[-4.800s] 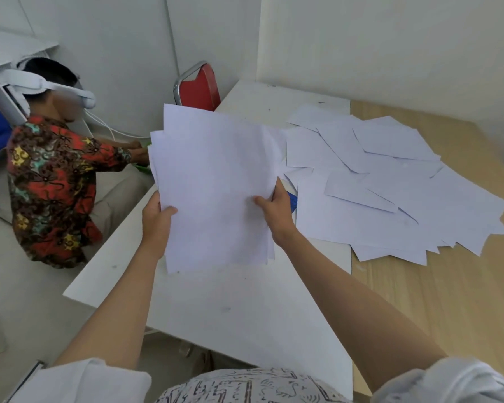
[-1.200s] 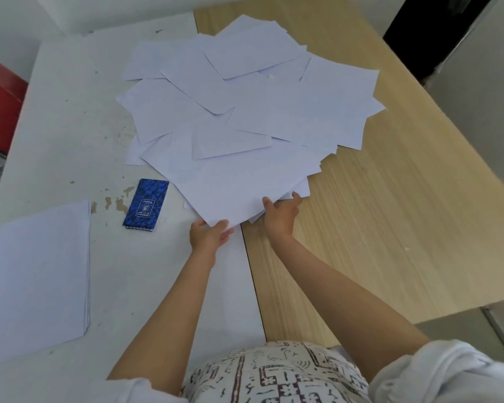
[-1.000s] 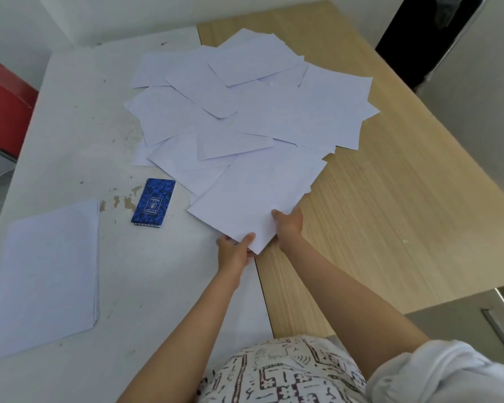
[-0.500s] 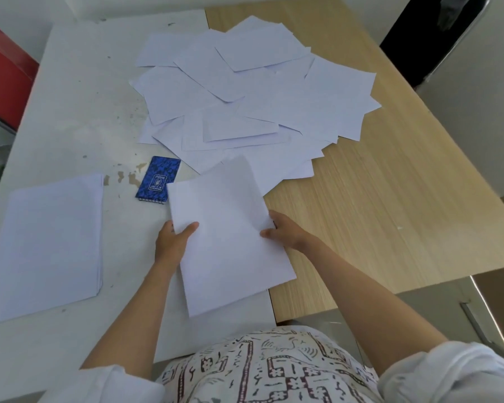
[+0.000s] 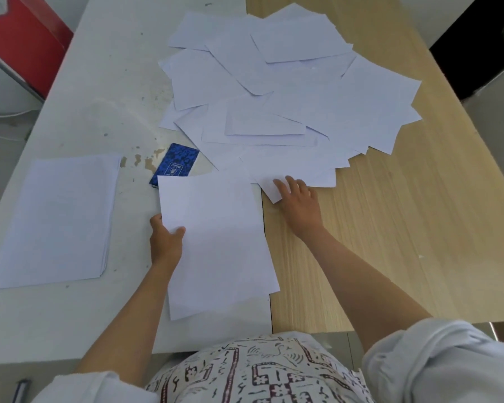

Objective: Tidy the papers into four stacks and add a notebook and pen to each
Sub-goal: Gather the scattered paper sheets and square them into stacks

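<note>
My left hand (image 5: 166, 242) pinches the left edge of a white sheet (image 5: 216, 242), thumb on top, near the table's front. With fingers laid flat, my right hand (image 5: 298, 199) rests on the near corner of a sheet at the edge of the scattered paper pile (image 5: 288, 91). A tidy paper stack (image 5: 56, 219) lies at the left. The small blue notebook (image 5: 176, 165) lies between stack and pile, its near end under the held sheet. No pen shows.
The white table (image 5: 99, 91) butts against a wooden table (image 5: 405, 213) on the right. A red chair (image 5: 24, 39) stands off the far left corner. A dark doorway (image 5: 483, 42) lies at the far right.
My right hand has let go of the sheet and reached forward onto the pile's near edge. My left hand keeps the sheet, now partly covering the blue notebook.
</note>
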